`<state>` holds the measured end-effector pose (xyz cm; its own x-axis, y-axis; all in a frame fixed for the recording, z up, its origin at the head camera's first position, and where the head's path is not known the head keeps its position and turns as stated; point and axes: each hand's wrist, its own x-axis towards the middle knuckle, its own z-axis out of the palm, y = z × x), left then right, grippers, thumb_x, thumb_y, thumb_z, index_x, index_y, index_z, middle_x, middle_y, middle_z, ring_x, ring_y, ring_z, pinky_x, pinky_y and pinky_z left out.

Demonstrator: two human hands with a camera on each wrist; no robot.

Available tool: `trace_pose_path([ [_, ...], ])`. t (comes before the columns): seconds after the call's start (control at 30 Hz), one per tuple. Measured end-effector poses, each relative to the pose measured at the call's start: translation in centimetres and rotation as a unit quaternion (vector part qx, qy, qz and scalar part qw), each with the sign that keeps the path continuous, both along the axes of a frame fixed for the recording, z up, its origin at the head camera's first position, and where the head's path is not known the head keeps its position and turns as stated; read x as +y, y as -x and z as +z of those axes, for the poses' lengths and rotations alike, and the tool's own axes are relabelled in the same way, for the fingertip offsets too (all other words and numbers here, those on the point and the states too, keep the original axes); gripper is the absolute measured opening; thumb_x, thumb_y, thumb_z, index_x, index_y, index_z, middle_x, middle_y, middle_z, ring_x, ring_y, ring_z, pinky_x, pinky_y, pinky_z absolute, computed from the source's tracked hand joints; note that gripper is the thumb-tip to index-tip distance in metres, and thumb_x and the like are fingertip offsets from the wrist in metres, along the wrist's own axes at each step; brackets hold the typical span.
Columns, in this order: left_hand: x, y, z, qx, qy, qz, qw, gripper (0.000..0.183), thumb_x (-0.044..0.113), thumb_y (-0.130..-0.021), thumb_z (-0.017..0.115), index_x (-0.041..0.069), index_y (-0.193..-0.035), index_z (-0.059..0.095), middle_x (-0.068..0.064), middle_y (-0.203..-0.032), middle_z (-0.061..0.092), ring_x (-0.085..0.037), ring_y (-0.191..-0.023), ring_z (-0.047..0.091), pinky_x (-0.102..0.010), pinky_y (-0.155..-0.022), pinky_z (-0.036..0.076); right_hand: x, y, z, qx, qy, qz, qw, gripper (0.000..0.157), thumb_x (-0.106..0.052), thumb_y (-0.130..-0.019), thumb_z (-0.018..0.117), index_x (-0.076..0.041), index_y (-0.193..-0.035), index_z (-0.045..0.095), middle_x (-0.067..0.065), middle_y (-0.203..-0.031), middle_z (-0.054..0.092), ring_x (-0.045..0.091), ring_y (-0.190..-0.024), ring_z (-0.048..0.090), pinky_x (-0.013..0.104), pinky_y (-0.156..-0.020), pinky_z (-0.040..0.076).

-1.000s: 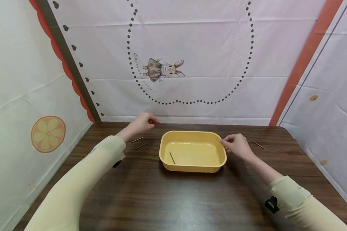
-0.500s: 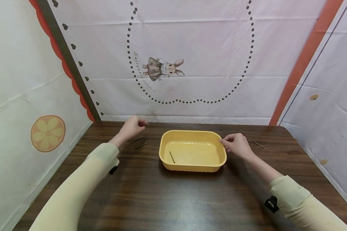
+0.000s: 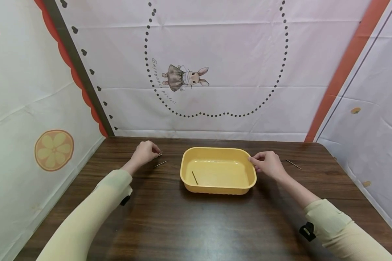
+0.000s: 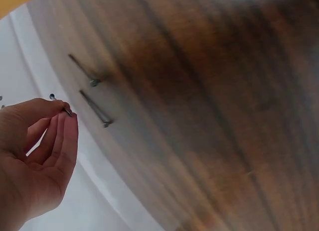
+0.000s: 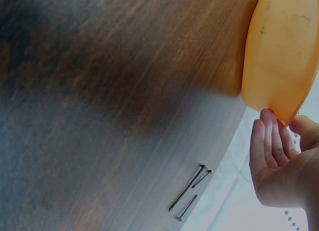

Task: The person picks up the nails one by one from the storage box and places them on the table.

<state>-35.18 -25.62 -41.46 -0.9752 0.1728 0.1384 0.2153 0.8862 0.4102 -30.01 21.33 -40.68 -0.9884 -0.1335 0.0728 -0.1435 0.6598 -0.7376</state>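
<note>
My left hand [image 3: 143,152] is over the table's left part, thumb and fingertips pinching a thin metal nail [image 4: 61,105]. Two more nails lie on the wood beside that hand, one nail [image 4: 95,108] closer to the fingers and another nail [image 4: 83,70] farther off. The right hand [image 3: 269,165] holds the right rim of a yellow plastic basin [image 3: 218,190], thumb at the rim and fingers against the outer wall. Inside the basin, toward its left end, rests a single nail [image 3: 195,177].
To the right of the right hand lie several nails, among them a longer nail [image 5: 187,188] and a shorter nail [image 5: 187,207]. Beneath everything is a dark wooden table [image 3: 196,224]. A printed white cloth [image 3: 235,65] hangs behind and at both sides.
My left hand has moved left and toward me from the table's far edge, down to the nails on the left. The right hand and basin stay in place.
</note>
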Motion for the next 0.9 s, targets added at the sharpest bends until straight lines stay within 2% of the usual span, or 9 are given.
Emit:
trace_pose_path([
  [0.23,-0.4,-0.5,-1.1,-0.004,0.001,-0.01,0.9999,0.017,0.002,-0.081,0.066,0.002,-0.094,0.077,-0.011,-0.088,0.075,-0.022,-0.08,0.068,-0.037,-0.071,0.056,0.0,-0.1,0.0,-0.003,0.006,0.0,1.0,0.032,-0.027,-0.096,0.065,0.004,-0.099,0.073,0.015,-0.087,0.073,0.013,-0.07,0.07,0.03,-0.065,0.063],
  [0.6,-0.3,-0.5,-1.6,-0.02,0.011,-0.002,0.9997,0.015,0.0,-0.082,0.065,0.004,-0.092,0.077,-0.01,-0.086,0.074,-0.02,-0.077,0.066,-0.033,-0.067,0.054,-0.1,-0.2,0.0,-0.003,0.006,-0.001,1.0,0.03,-0.025,-0.095,0.066,0.004,-0.098,0.073,0.014,-0.086,0.073,0.02,-0.073,0.071,0.034,-0.068,0.064],
  [0.9,0.0,-0.6,-1.4,-0.02,0.015,0.0,0.9997,0.015,0.001,-0.083,0.065,0.004,-0.092,0.076,-0.01,-0.086,0.074,-0.021,-0.077,0.066,-0.035,-0.069,0.056,-0.1,-0.1,0.0,-0.001,0.007,0.0,1.0,0.031,-0.026,-0.095,0.065,0.004,-0.099,0.073,0.013,-0.085,0.073,0.02,-0.073,0.071,0.032,-0.066,0.064],
])
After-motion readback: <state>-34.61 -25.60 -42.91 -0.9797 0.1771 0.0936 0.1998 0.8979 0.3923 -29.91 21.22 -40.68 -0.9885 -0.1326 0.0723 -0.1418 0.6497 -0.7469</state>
